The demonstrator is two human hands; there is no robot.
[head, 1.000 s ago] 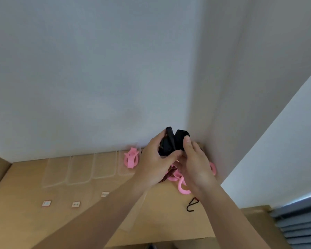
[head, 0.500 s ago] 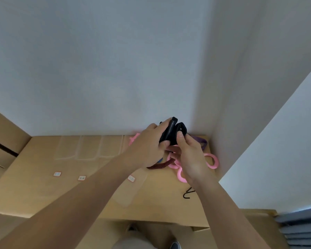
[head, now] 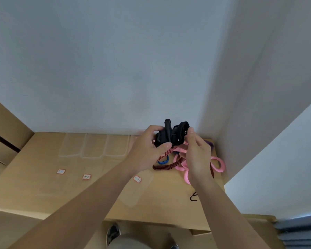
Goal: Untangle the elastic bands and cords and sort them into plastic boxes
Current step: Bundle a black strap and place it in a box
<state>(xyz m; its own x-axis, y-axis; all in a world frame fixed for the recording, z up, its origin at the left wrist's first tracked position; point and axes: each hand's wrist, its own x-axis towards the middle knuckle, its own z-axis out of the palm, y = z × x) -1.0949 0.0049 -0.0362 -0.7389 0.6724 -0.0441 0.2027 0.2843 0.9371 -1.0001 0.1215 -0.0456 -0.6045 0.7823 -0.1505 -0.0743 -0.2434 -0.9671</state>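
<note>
- Boxes (head: 92, 145): three clear plastic ones lie in a row well left of the black strap bundle (head: 172, 136), against the wall. No band shows inside them. Small red-edged labels (head: 86, 176) sit below them on the cardboard top (head: 34, 186).
- The left hand (head: 147, 151) grips the bundle's left side, fingers curled over it and thumb pressed on its lower front.
- The bundle itself is held up in the air, above the pile and near the wall corner. Half a second ago it looked compact between hands set close together. Now it is spread wider, with one strap end standing up in its middle. The knot seems to be loosening, though no strap is free yet.
- The right hand (head: 197, 155) pinches the bundle's right loop between thumb and fingertips.
- Under the bundle lie a red-black striped band (head: 164, 167) and a blue band (head: 163, 159). Pink bands (head: 217, 164) and a purple band (head: 211, 143) lie to its lower right. All remain unsorted, so the task looks early.
- A black hook (head: 193, 196) lies well below the bundle.
</note>
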